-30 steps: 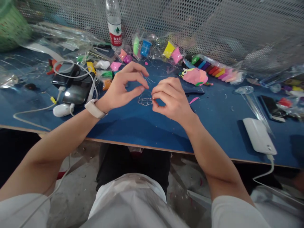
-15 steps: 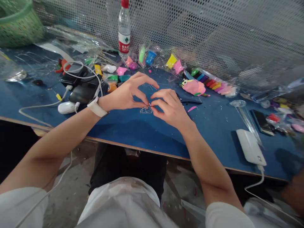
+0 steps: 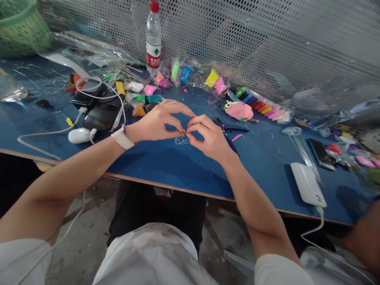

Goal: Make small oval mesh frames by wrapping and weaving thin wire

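Between my hands, just over the blue tabletop, hangs a small wire frame point(image 3: 181, 139) of thin silvery wires. My left hand point(image 3: 166, 120) pinches its upper edge between thumb and forefinger. From the other side, the thumb and fingers of my right hand point(image 3: 208, 134) close on the same wire. My fingertips nearly meet there and hide the exact point of contact. Beyond my right hand lie dark-handled pliers point(image 3: 236, 127), partly covered by it. A pink clay figure point(image 3: 238, 111) with a yellow face patch rests behind them.
A water bottle point(image 3: 153, 39) stands at the back against the perforated metal screen point(image 3: 237, 35). Packs of coloured clay point(image 3: 268, 106) line the rear. Left are a power bank with cables point(image 3: 101, 114) and a green basket point(image 3: 23, 31); right, a white power bank point(image 3: 308, 184) and a black phone point(image 3: 320, 153).
My left forefinger has come down and inward, so its tip now meets my right fingers. The wire frame stays pinched in nearly the same place. The whole view has shifted slightly.
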Action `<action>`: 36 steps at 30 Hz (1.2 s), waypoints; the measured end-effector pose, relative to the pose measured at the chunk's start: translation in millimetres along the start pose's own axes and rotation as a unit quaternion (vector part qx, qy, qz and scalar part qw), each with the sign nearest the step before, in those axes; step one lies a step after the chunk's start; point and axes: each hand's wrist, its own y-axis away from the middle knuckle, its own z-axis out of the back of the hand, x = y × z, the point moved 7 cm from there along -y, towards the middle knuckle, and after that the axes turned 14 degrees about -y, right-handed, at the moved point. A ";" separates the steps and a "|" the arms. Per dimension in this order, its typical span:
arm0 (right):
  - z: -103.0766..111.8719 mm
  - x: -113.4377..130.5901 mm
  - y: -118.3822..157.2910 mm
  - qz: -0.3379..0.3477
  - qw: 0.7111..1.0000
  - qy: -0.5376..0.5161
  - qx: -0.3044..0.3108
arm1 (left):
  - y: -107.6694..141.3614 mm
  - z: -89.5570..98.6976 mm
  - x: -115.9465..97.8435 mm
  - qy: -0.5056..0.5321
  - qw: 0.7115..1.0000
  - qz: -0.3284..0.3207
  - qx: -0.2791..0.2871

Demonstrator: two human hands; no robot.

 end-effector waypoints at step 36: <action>-22.5 -45.4 5.9 -0.227 0.877 -0.420 -0.049 | -0.2 6.5 -5.0 0.026 0.999 0.041 -0.025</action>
